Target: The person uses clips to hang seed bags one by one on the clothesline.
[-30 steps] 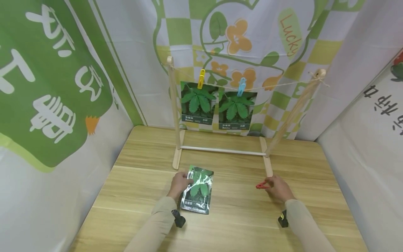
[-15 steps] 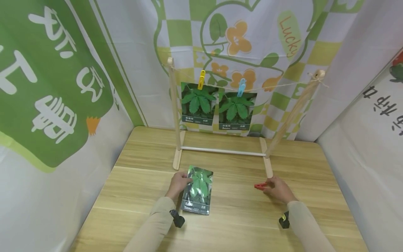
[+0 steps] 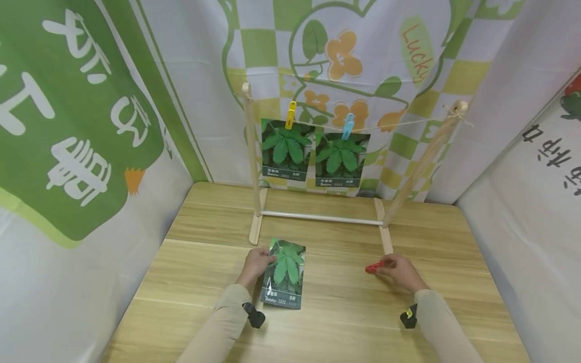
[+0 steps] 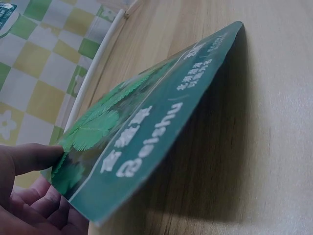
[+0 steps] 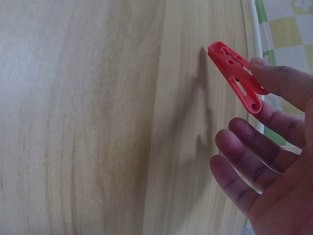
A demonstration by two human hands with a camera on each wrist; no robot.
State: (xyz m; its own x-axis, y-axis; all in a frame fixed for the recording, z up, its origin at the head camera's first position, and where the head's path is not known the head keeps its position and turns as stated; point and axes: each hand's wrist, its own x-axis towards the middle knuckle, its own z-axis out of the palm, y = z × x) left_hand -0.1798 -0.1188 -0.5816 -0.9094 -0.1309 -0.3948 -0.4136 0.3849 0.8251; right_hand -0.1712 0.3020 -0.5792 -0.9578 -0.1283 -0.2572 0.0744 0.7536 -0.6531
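Observation:
My left hand (image 3: 255,265) pinches the left edge of a seed packet (image 3: 286,275) printed with green leaves, thumb on its face. In the left wrist view the packet (image 4: 142,132) is tilted, with a shadow on the wood beneath it. My right hand (image 3: 401,272) holds a red clothespin (image 3: 374,267) between thumb and index finger. Seen from the right wrist, the clothespin (image 5: 236,76) points away from the hand, its shadow on the tabletop, and the other fingers are loosely bent. Two matching packets hang from a string, one under a yellow clothespin (image 3: 291,115), one under a blue clothespin (image 3: 348,126).
A wooden stand with a left post (image 3: 252,156), a right post (image 3: 422,166) and a white crossbar (image 3: 322,217) stands at the back of the wooden table (image 3: 336,327). The string (image 3: 404,122) sags between the post tops. A patterned curtain (image 3: 258,45) hangs close behind.
The packet in my left hand has shifted slightly left and its glare has faded. The red clothespin has moved a little left and turned in my right hand. The hanging packets look unchanged.

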